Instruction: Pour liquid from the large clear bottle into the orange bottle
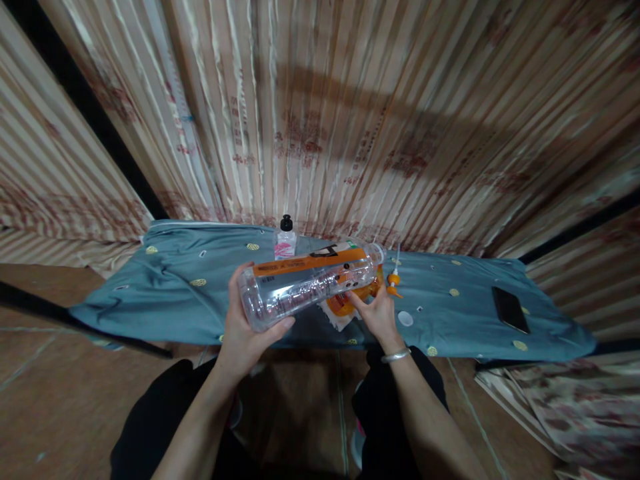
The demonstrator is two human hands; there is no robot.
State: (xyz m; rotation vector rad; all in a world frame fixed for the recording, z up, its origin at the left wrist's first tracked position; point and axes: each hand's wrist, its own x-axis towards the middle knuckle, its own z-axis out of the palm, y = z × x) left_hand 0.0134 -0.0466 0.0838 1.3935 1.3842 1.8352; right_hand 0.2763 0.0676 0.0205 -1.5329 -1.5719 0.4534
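Observation:
A large clear plastic bottle (300,283) with an orange and black label lies tilted almost flat in the air, its neck to the right and slightly higher. My left hand (250,333) is wrapped round its base end. Beneath the neck, my right hand (377,317) grips an orange bottle (341,305), partly hidden by the clear one; the fingers' far side is out of sight. White tissue (340,321) shows under the orange bottle. Right of this hand lie an orange pump head (395,283) with its tube and a round white disc (405,319).
A narrow surface with a blue patterned cloth (460,313) spans the view. On it are a small bottle with a black cap (285,237) at the back and a phone (510,309) at right. Behind hangs a striped curtain (310,133); dark poles (100,120) stand at the sides.

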